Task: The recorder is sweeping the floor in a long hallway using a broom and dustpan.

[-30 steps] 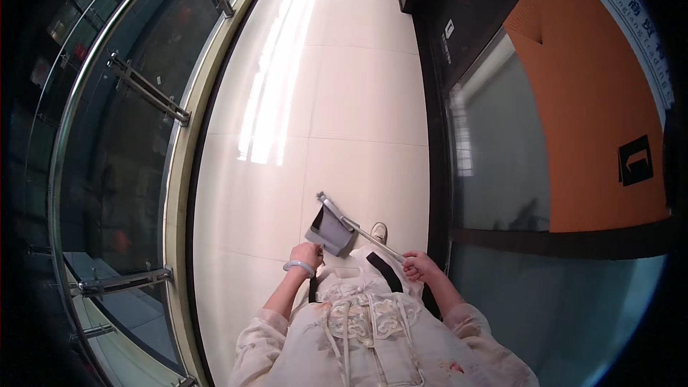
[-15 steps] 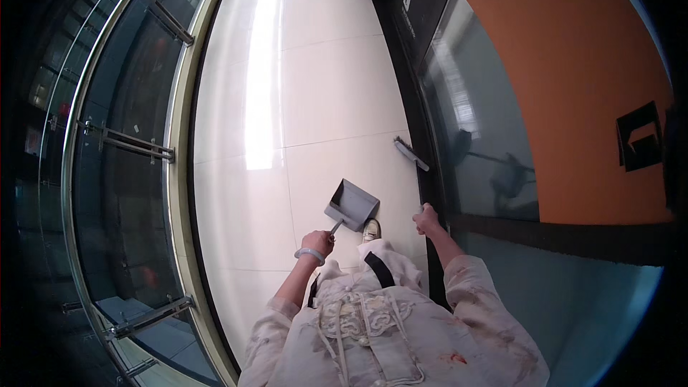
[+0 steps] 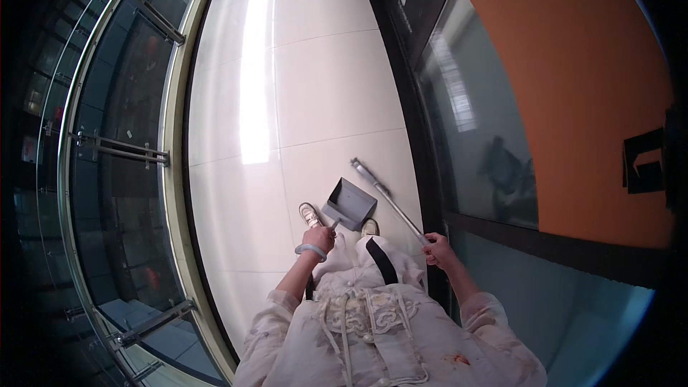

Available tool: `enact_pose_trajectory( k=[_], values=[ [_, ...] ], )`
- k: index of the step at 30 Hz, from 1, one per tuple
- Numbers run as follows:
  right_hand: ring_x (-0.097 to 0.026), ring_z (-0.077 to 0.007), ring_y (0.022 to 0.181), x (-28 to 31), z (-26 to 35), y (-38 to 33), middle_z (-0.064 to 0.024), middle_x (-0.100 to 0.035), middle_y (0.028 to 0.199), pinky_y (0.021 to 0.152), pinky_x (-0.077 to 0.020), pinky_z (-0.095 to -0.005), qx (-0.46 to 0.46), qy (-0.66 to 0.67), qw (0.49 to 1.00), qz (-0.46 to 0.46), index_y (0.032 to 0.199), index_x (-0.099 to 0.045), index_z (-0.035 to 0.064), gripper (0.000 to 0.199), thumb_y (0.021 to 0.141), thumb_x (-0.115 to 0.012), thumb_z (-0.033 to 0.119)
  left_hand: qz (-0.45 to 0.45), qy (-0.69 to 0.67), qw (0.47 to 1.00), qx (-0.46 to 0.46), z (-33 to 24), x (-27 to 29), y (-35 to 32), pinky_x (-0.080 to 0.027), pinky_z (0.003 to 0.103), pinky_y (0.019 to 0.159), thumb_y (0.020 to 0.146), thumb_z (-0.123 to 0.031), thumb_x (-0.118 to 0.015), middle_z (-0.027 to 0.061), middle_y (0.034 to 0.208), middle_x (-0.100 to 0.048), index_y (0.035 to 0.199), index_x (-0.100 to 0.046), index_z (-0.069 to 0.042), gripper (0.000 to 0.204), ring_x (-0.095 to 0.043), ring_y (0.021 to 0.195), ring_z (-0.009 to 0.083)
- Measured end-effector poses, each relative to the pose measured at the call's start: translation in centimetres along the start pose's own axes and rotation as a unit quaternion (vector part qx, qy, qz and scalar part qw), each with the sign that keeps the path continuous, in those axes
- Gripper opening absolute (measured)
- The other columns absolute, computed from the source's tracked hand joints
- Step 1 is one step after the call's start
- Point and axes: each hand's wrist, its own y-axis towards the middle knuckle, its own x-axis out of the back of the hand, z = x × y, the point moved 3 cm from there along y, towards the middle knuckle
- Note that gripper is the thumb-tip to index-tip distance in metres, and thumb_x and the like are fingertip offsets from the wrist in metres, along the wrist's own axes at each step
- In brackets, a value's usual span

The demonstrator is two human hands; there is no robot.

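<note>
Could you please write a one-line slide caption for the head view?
Left hand carries a grey dustpan, right hand a long-handled broom, over glossy white floor tiles.

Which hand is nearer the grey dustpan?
Left. The left hand grips the handle just below the grey dustpan; the right hand is off to its right, holding a long metal pole.
</note>
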Motion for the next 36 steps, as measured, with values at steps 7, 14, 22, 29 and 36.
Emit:
enact_pose_trajectory(
  k=[7, 14, 22, 29, 36],
  values=[
    [-0.038, -0.0098, 0.035, -2.0, 7.5, 5.1, -0.0051, -0.041, 0.056, 0.028, -0.0253, -0.0245, 0.135, -0.094, 0.979, -0.123, 0.109, -0.041, 0.0044, 0.045, 0.066, -0.048, -0.008, -0.03, 0.016, 0.999, -0.009, 2.0, 4.6, 2.4, -0.05, 0.038, 0.06, 0.077, -0.026, -0.05, 0.0109, 0.078, -0.064, 0.081, -0.066, -0.017, 0.019, -0.062, 0.069, 0.0266],
    [-0.049, -0.0167, 0.041, -12.5, 9.9, 10.0, -0.0095, -0.05, 0.064, 0.029, -0.0357, -0.0317, 0.066, -0.191, 0.96, -0.194, 0.092, -0.042, 0.0044, 0.029, 0.066, -0.052, -0.003, -0.023, -0.018, 0.999, -0.028, 6.3, 7.8, 7.9, -0.049, 0.041, 0.062, 0.075, -0.024, -0.053, 0.0152, 0.075, -0.063, 0.079, -0.065, -0.011, 0.018, -0.061, 0.07, 0.0313],
    [-0.038, -0.0103, 0.037, -18.3, 10.3, 6.1, -0.0068, -0.043, 0.058, 0.029, -0.0252, -0.0264, 0.022, -0.211, 0.977, -0.027, 0.108, -0.041, 0.0039, 0.041, 0.07, -0.052, -0.005, -0.027, -0.025, 0.998, -0.043, 10.1, 12.7, 13.1, -0.049, 0.041, 0.065, 0.075, -0.022, -0.051, 0.0165, 0.077, -0.062, 0.08, -0.064, -0.011, 0.018, -0.061, 0.073, 0.0323],
    [-0.034, -0.0072, 0.036, -16.2, 15.1, 7.0, -0.0056, -0.041, 0.058, 0.029, -0.023, -0.0217, 0.023, 0.002, 0.998, -0.054, 0.107, -0.042, 0.0033, 0.04, 0.07, -0.049, -0.009, -0.015, 0.013, 0.999, -0.043, 14.3, 15.5, 14.0, -0.05, 0.038, 0.067, 0.073, -0.016, -0.051, 0.014, 0.079, -0.064, 0.08, -0.065, -0.014, 0.016, -0.062, 0.075, 0.0289],
    [-0.04, -0.0123, 0.036, -23.6, 18.5, 16.3, -0.0068, -0.045, 0.058, 0.027, -0.0274, -0.0271, 0.062, -0.053, 0.984, -0.156, 0.094, -0.045, 0.0044, 0.028, 0.068, -0.05, -0.005, -0.037, -0.023, 0.999, 0.028, 21.2, 18.4, 15.2, -0.05, 0.037, 0.069, 0.074, -0.017, -0.053, 0.0123, 0.081, -0.064, 0.082, -0.067, -0.016, 0.017, -0.062, 0.076, 0.0278]
  ],
)
